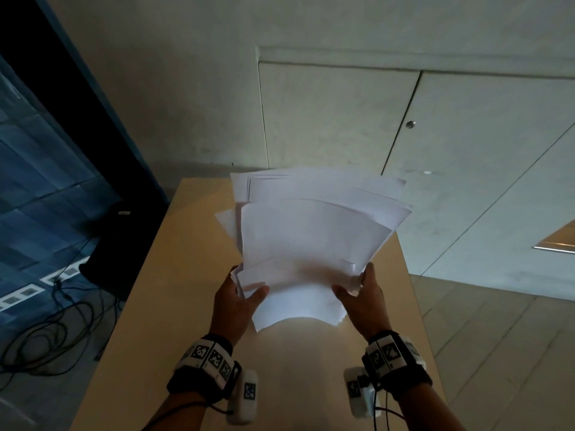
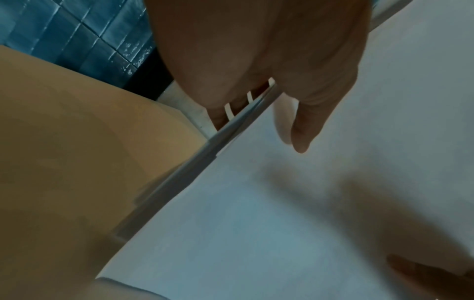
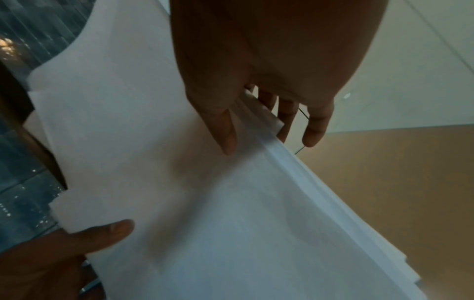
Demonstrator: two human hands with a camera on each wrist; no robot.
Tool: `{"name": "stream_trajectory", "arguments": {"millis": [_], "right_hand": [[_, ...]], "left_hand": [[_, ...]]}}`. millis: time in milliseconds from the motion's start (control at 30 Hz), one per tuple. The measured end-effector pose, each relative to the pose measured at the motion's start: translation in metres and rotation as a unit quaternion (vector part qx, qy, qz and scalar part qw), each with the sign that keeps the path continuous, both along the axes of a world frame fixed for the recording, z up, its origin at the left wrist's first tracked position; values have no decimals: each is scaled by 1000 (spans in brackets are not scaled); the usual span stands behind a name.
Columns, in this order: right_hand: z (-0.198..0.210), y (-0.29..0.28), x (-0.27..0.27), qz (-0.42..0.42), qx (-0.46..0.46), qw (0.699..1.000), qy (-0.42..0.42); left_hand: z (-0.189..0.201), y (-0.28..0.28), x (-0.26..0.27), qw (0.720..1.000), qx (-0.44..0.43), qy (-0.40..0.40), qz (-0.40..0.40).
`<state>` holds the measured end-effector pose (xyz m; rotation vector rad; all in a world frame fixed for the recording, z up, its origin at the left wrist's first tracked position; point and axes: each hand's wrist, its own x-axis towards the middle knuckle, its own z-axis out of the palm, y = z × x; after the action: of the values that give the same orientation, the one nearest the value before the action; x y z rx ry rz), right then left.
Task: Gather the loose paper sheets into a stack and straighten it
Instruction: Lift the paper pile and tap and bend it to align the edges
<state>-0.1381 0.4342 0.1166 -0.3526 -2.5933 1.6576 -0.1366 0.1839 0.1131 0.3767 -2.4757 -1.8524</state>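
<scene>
Wrist bands with printed markers point(image 1: 207, 356) are seen nearest in the head view; beyond them the paper sheets point(image 1: 311, 237) are held raised over the tan counter point(image 1: 149, 306), the left hand point(image 1: 239, 301) and the right hand point(image 1: 362, 298) each pinching a side of the bundle near its lower end, thumbs laid on top. The far ends are seen fanned and uneven, so gathering is judged largely done and squaring not yet. From the left wrist, the thumb point(image 2: 300, 130) is pressed on the top sheet and the fingers are curled beneath the staggered left edge. From the right wrist, the same pinch is shown, thumb point(image 3: 227, 134) above and fingers point(image 3: 315, 130) below the stepped right edge. For a clean result, the bundle would best be stood on end, the grip loosened slightly, and the lower edge tapped on the counter, then turned for a side edge. Bare counter is available on both sides; its left and far edges should be kept clear of.
</scene>
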Motion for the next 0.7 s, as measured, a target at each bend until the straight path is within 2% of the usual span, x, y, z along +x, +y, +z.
{"name": "stream_trajectory", "arguments": {"millis": [300, 433, 600, 700], "right_hand": [[-3, 6, -3, 21, -31, 999, 31], [-5, 7, -2, 28, -21, 999, 4], [-16, 9, 0, 60, -42, 997, -18], [-27, 7, 1, 68, -18, 996, -52]], "left_hand": [[3, -1, 0, 999, 40, 4, 5], [3, -3, 1, 999, 37, 15, -22], [-2, -5, 1, 999, 35, -8, -22], [-8, -4, 1, 999, 17, -18, -21]]}}
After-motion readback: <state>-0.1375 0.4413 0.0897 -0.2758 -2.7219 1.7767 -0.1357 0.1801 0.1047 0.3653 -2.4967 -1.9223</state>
